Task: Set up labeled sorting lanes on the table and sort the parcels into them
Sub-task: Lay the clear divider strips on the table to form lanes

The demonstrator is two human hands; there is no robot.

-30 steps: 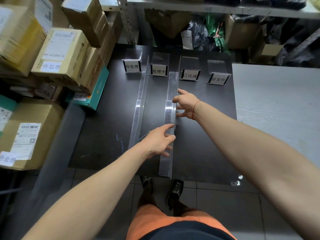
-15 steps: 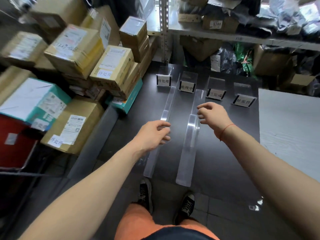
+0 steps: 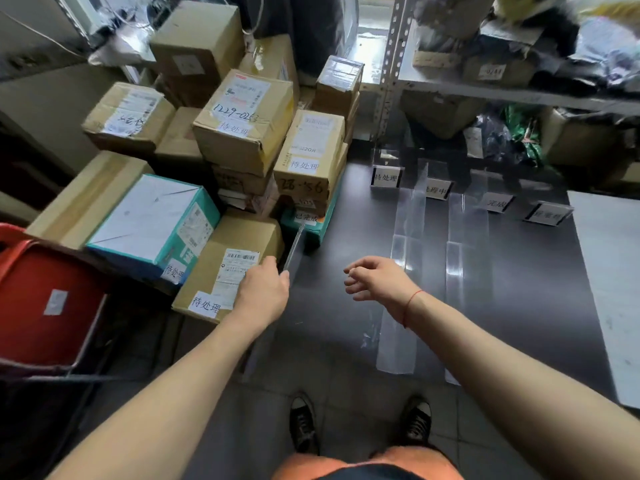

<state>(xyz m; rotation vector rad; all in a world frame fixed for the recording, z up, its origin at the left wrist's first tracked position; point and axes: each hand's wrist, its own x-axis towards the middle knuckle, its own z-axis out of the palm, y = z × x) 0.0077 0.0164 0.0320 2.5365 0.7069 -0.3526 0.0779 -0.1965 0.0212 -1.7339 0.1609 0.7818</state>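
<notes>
Left hand (image 3: pixel 263 292) is closed around the near end of a clear strip (image 3: pixel 294 247) that stands on edge against the table's left side. Just left of that grip sits a brown box (image 3: pixel 242 244) with a white label; more parcels (image 3: pixel 242 123) are stacked beyond it. Right hand (image 3: pixel 375 277) hovers to the right, fingers loosely curled, holding nothing. Further right, two clear dividers (image 3: pixel 408 223) lie on the dark table (image 3: pixel 536 289), with four label stands (image 3: pixel 386 177) at their far end.
</notes>
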